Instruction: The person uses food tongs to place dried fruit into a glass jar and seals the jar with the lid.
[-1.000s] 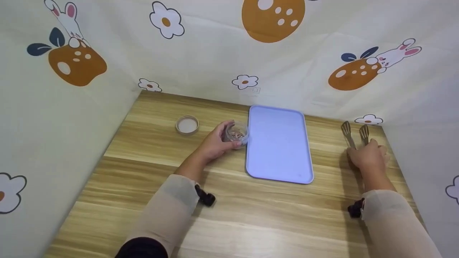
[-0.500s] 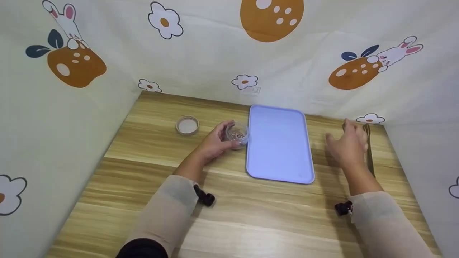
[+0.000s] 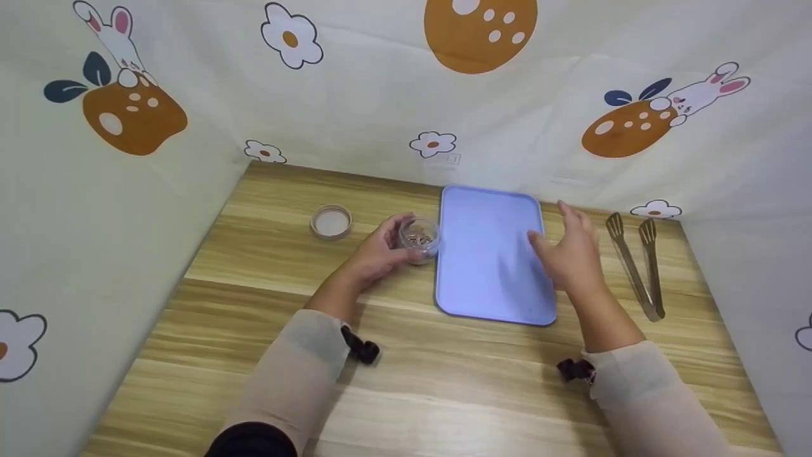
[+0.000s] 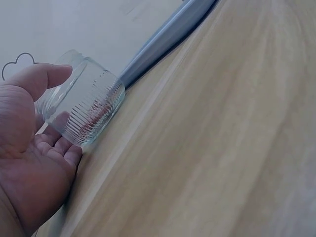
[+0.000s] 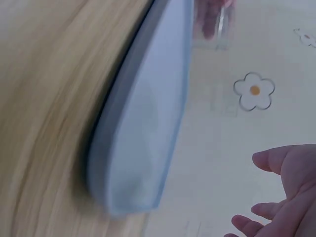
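Observation:
My left hand wraps its thumb and fingers round a clear glass jar, which stands without its lid at the left edge of the blue tray. Small reddish-brown bits lie in the bottom of the jar; their kind is too small to tell. Ribbed walls show on the jar in the left wrist view. Over the tray's right edge hovers my right hand, holding nothing, thumb and fingers spread apart. To its right, metal tongs lie on the table with their slotted ends apart.
A round lid lies left of the jar on the wooden table. Printed cloth walls stand along the table's back and both sides.
My right hand has let go of the tongs at the right and moved left to the tray's edge. The tongs stay on the table. My left hand keeps its place on the jar.

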A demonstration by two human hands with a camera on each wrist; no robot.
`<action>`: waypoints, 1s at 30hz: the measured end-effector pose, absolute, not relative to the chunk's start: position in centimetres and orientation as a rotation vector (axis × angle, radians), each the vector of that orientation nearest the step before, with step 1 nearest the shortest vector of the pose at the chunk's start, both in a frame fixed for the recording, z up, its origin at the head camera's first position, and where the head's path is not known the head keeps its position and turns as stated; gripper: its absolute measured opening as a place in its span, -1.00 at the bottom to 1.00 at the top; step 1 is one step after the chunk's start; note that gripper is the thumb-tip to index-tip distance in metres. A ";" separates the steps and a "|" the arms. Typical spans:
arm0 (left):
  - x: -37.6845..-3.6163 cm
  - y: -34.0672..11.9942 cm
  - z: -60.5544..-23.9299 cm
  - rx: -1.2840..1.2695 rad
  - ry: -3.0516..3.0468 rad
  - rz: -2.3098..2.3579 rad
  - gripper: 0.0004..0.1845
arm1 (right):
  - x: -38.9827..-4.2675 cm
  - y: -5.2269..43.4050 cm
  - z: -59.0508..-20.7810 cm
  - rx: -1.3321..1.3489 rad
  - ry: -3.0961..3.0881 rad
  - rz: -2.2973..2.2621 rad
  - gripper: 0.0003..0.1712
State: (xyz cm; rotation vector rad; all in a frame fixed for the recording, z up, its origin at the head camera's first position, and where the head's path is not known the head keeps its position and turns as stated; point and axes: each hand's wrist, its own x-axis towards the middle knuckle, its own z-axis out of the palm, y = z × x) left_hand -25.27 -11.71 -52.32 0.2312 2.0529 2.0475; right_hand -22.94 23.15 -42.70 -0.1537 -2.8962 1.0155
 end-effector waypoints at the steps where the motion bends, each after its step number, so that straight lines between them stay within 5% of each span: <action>1: -25.3 -11.8 -52.3 0.230 2.056 2.046 -0.07 | -22.9 22.6 -42.7 -0.136 -2.895 1.032 0.01; 30: -25.3 -11.6 -52.3 0.259 2.024 2.076 -0.09 | -24.6 11.0 -43.0 0.057 -2.834 1.508 -0.04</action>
